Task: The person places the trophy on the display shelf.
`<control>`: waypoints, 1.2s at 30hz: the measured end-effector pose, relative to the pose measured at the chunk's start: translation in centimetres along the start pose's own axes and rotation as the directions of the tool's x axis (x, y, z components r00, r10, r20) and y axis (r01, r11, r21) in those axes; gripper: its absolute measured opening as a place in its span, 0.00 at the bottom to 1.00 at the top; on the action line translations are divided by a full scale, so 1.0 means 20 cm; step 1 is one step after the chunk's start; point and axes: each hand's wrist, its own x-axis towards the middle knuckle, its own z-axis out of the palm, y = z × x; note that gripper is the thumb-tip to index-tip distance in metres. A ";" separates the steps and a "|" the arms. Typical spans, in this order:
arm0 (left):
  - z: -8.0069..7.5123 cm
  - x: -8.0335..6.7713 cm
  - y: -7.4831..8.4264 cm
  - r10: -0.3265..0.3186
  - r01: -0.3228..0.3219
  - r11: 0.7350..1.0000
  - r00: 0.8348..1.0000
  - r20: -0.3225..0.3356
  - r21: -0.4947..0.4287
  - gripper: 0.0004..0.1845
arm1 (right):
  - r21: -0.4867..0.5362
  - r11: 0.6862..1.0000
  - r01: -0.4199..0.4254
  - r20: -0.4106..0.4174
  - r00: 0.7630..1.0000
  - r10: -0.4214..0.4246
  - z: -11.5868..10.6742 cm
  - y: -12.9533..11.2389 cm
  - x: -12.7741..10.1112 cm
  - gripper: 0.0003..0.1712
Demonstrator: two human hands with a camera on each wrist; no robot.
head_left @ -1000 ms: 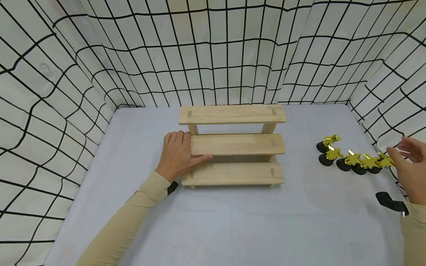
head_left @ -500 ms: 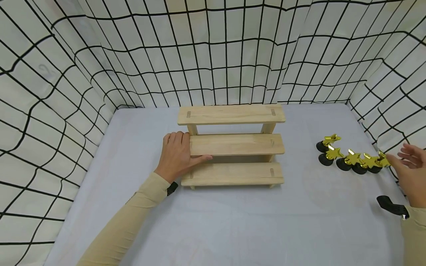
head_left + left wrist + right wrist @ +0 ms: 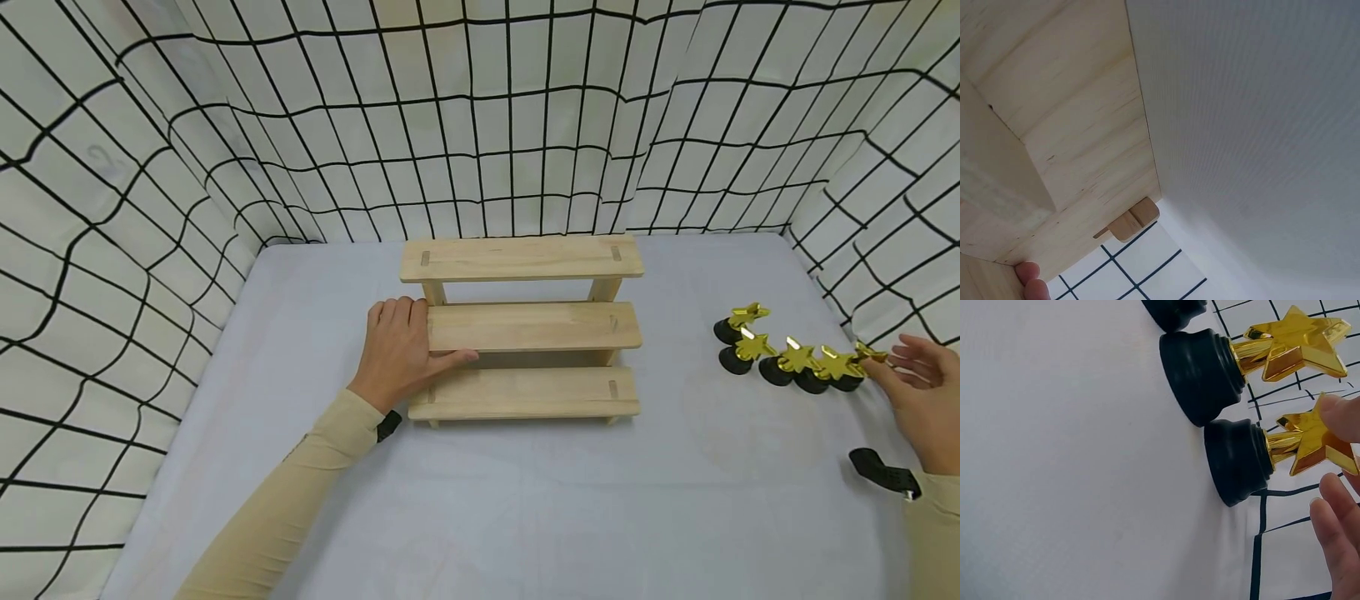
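Observation:
A pale three-tier wooden display shelf (image 3: 532,327) stands at the middle of the table. My left hand (image 3: 397,350) grips the left end of its middle tier, thumb along the front and fingers over the back; two fingertips (image 3: 1029,273) show in the left wrist view. Several gold star trophies with black bases (image 3: 795,358) stand in a bent row at the right. My right hand (image 3: 918,400) is at the rightmost trophy (image 3: 1238,459), pinching its star with the thumb over the face. The other fingers are spread below the star, and its base stands on the cloth.
A white cloth (image 3: 562,508) covers the table. White walls with black grid lines (image 3: 510,125) rise at the back and both sides. The trophies stand close together, near the right wall.
My right hand has moved a little left and down, from beside the rightmost trophy onto its star, which has tilted slightly. The left hand and shelf stay in place.

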 end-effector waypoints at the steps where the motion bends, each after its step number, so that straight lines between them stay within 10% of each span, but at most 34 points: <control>1: 0.00 0.00 0.00 -0.002 0.002 1.000 1.000 0.001 -0.002 0.48 | -0.002 1.000 0.007 0.000 1.000 -0.007 0.00 0.00 0.00 0.36; 36: -0.01 0.00 0.00 0.007 -0.007 1.000 1.000 0.017 -0.009 0.48 | -0.142 0.980 0.139 0.194 0.975 -0.110 0.06 0.15 0.02 0.44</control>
